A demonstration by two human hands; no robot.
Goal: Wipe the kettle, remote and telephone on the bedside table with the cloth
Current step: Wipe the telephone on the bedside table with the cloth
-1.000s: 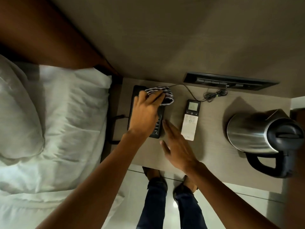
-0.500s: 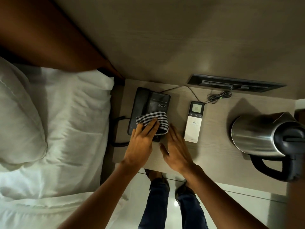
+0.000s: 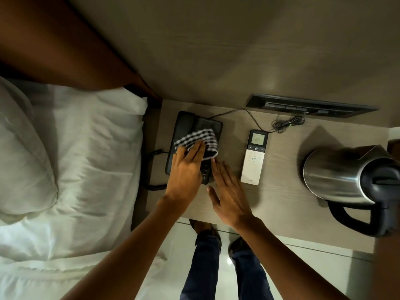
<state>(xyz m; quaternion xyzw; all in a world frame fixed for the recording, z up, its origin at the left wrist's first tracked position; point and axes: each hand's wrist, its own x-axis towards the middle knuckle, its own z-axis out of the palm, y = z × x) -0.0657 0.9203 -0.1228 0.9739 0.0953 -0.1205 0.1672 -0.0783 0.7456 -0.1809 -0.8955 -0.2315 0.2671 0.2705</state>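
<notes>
- Comparing with half a second ago, we see the cloth (image 3: pixel 198 144) has gone back up the telephone (image 3: pixel 186 126): it was at the lower keypad edge, now it covers the middle, at centre of the frame.
- Our left hand (image 3: pixel 186 169) lies flat on the cloth with fingers stretched, pressing it down and not pinching it (the palm hides part of the keypad).
- Our right hand (image 3: pixel 229 191) is open and empty, fingers spread, resting on the bedside table (image 3: pixel 281 202) just beside the telephone's lower right corner; it seems to steady the base.
- We judge the telephone is in the middle of back-and-forth strokes, so this step is not finished.
- The remote (image 3: pixel 255 156) lies right of the telephone, and the kettle (image 3: pixel 337 172) stands at the right edge of the frame; whether they are already wiped we cannot tell.
</notes>
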